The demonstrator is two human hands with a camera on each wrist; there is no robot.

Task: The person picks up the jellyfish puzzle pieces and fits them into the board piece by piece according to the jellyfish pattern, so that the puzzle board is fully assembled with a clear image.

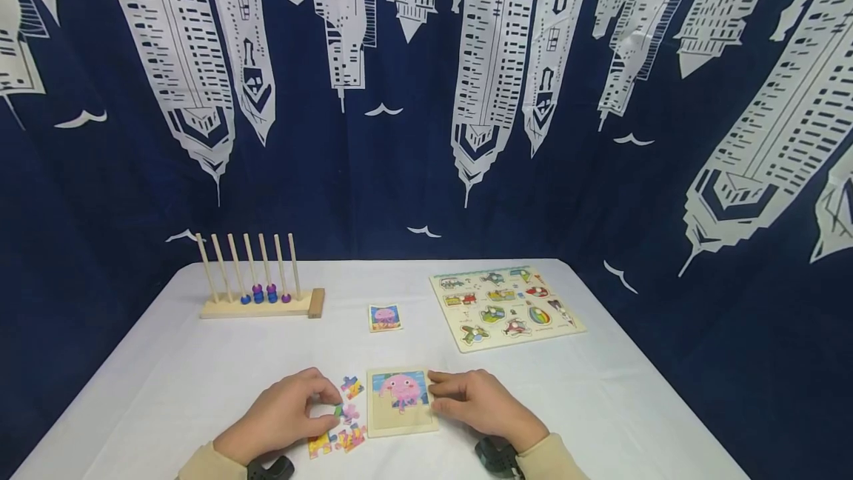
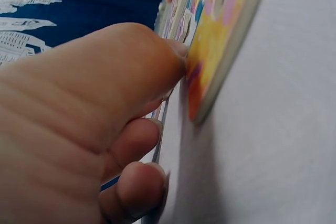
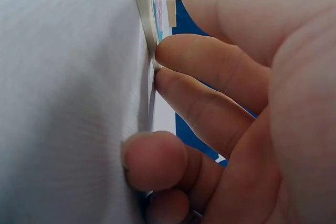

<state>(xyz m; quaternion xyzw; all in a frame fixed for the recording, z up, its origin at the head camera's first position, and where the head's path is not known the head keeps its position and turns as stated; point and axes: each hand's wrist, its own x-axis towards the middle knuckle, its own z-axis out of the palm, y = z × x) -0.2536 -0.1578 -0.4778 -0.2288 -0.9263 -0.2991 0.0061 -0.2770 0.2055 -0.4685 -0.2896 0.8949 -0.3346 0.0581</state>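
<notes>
A square wooden puzzle tray [image 1: 403,431] lies flat near the front, an octopus picture partly assembled in its upper part. Loose jigsaw pieces [image 1: 353,437] in pink, yellow and blue are spread just left of it. Among them my left hand [image 1: 286,407] pinches a puzzle piece [image 1: 338,411] with green on it between thumb and index finger. Close to that thumb, a yellow piece [image 2: 218,40] shows in the left wrist view. Along the tray's right edge rest the fingertips of my right hand [image 1: 478,398], its fingers loosely extended.
A small octopus picture card [image 1: 385,318] lies behind the tray. At the back left stands a wooden peg rack [image 1: 256,308] with blue and purple beads. A board of vehicle and toy pictures [image 1: 506,306] lies at the back right. White cloth covers the table [image 1: 600,406].
</notes>
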